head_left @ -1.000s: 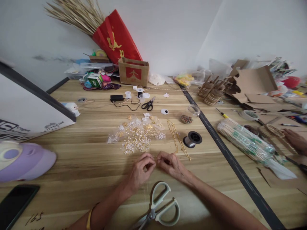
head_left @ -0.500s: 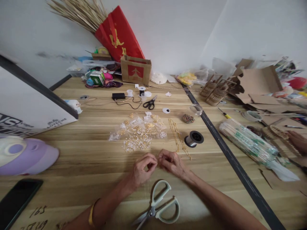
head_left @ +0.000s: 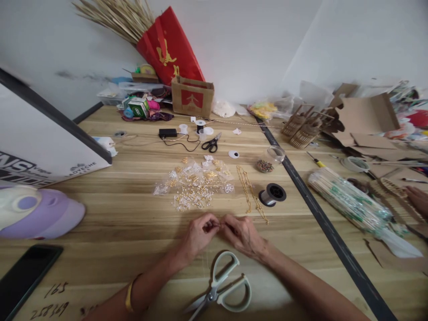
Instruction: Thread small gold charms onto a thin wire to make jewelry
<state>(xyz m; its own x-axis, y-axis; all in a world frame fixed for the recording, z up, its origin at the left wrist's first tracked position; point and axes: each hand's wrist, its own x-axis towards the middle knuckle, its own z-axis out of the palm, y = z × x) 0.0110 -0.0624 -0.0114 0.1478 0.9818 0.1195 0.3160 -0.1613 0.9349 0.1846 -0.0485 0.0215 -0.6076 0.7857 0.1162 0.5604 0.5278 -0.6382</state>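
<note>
Both hands meet over the worktop [head_left: 133, 218], between the bead pile and the near edge. The left hand [head_left: 199, 235] presses thumb and forefinger together; the right hand [head_left: 243, 237] does likewise, tip to tip with it. Between them sits a tiny piece [head_left: 220, 224], too small to name or to read for a long axis.

Straight beyond the left hand, toward the far edge, lies the loose pile of beads [head_left: 194, 196]. The gold chain [head_left: 251, 191] lies nearer the right hand, its length slanting from the far side down toward the right, its near end just beyond the wrist. The pale-handled scissors [head_left: 211, 295] lie between the forearms, loops toward the hands, blades toward the near edge.
</note>
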